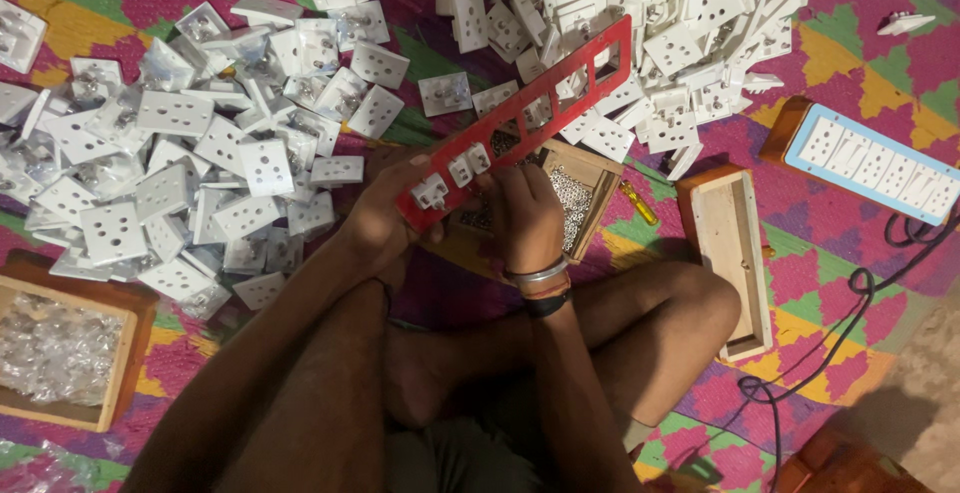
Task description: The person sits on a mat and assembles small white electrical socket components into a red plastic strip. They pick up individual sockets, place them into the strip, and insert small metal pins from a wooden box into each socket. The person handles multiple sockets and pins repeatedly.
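Observation:
I hold a long red plastic faceplate [560, 93] with several rectangular cut-outs, tilted up to the right. My left hand [385, 218] grips its lower left end. Two white socket modules [452, 175] sit in the slots at that end. My right hand [525, 215] is closed on the plate's lower edge beside those modules, with bangles on the wrist. Under the plate a small wooden box [590, 193] holds many tiny metal screws.
White socket modules lie in a heap on the left [200, 153] and another at the top [650, 23], on a colourful mat. A wooden box frame [735, 253], a blue-edged finished board [870, 163] with black cable, and a box of bagged parts [60, 353] lie around my crossed legs.

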